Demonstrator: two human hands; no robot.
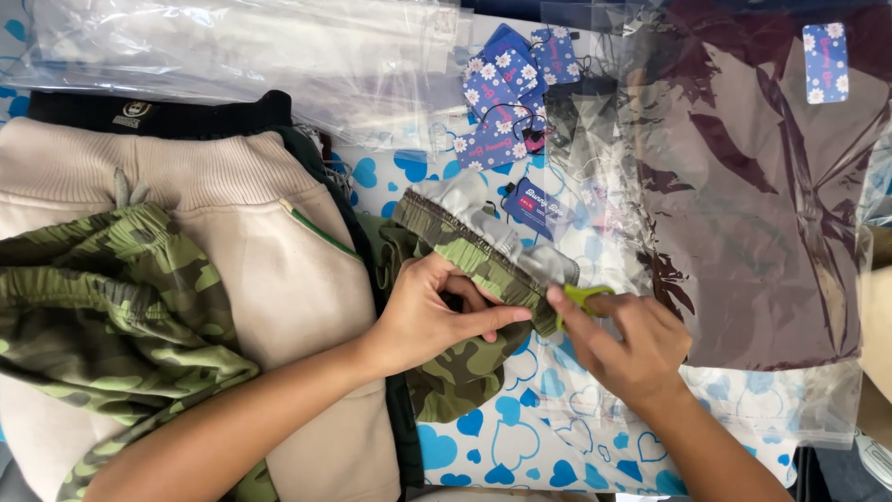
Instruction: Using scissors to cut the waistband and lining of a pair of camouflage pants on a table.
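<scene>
At frame centre, the left hand (432, 316) pinches the waistband of camouflage shorts (465, 279) lying on a heart-print tabletop (530, 437). The right hand (632, 349), at four o'clock from it, is clamped on a small green tool (583, 297) touching the waistband. Blue hang tags (506, 93) sit at twelve o'clock; a bagged maroon garment (753, 186) at two.

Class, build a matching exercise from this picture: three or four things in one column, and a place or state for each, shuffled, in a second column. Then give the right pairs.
Things:
1. camouflage garment
2. blue flowered tags
3. dark maroon garment
4. small green tool

Places or states:
A. sealed in a clear plastic bag, right side
B. pinched at the waistband by the left hand
C. heaped at the top centre
D. held in the right hand

Pairs: 1-B, 2-C, 3-A, 4-D
</scene>
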